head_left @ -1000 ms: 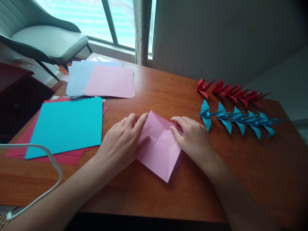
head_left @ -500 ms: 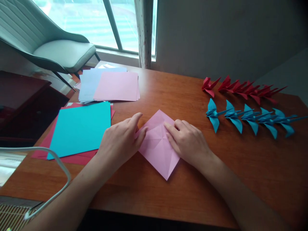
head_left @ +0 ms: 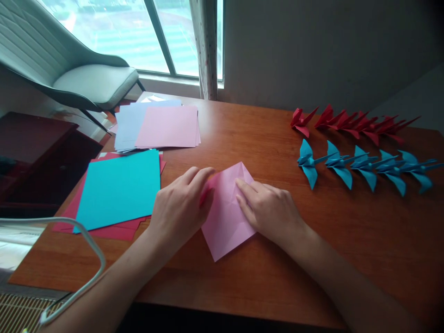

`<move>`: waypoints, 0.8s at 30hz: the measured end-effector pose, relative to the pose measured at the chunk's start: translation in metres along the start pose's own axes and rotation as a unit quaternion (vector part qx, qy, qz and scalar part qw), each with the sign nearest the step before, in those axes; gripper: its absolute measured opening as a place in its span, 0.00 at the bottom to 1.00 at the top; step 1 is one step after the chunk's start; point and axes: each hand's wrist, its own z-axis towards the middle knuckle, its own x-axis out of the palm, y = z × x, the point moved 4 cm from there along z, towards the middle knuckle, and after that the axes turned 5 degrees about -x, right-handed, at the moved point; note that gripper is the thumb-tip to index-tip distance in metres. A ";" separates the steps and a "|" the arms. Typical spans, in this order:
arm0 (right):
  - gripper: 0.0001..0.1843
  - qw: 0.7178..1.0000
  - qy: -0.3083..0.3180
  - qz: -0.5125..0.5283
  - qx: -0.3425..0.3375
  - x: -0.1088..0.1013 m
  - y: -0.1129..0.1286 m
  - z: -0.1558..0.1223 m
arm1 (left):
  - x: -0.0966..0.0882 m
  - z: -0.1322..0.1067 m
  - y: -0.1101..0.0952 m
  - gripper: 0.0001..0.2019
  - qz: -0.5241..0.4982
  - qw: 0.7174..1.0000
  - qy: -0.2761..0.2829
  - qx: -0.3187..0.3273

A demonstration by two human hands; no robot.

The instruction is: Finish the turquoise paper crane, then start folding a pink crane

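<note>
A square of pink origami paper (head_left: pixel 227 217) with crease lines lies on the table between my hands. My left hand (head_left: pixel 183 196) is at its left edge, thumb and curled fingers closed around a raised part of the paper. That part is mostly hidden behind the fingers. My right hand (head_left: pixel 267 206) is closed on the paper's right side, with the index fingertip and thumb pressed onto its surface near the middle. The right corner is covered by this hand.
Stacked turquoise paper (head_left: pixel 120 189) lies over red paper (head_left: pixel 121 231) on the left. Pink sheets (head_left: pixel 168 127) rest on pale blue ones behind. Red paper cranes (head_left: pixel 357 125) and blue paper cranes (head_left: pixel 364 166) line the right side. A white cable (head_left: pixel 93 245) loops by my left forearm.
The pink paper has turned clockwise, its near corner swinging left and its far corner right. Both hands stay beside it, the left shifted slightly rightward.
</note>
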 end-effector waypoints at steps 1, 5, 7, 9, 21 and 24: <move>0.22 1.000 -0.004 0.003 -0.004 0.000 0.000 0.000 | -0.002 0.000 0.001 0.16 -0.046 0.999 -0.014 -0.006; 0.22 1.000 -0.016 0.006 -0.005 0.001 -0.002 0.000 | -0.005 -0.002 0.003 0.18 -0.234 0.970 0.006 -0.059; 0.23 1.000 -0.011 0.009 0.000 0.000 -0.002 0.000 | -0.003 -0.002 0.002 0.16 -0.268 0.959 0.053 -0.077; 0.23 1.000 -0.005 0.015 0.004 0.000 -0.001 0.000 | 0.000 -0.002 0.001 0.14 -0.237 0.964 0.094 -0.072; 0.21 0.998 -0.063 -0.013 0.010 0.001 -0.011 -0.001 | 0.013 -0.007 -0.008 0.26 0.080 0.988 0.054 0.118; 0.23 0.997 -0.070 -0.020 0.012 0.002 -0.015 0.001 | 0.017 -0.010 -0.012 0.26 0.093 0.982 0.048 0.156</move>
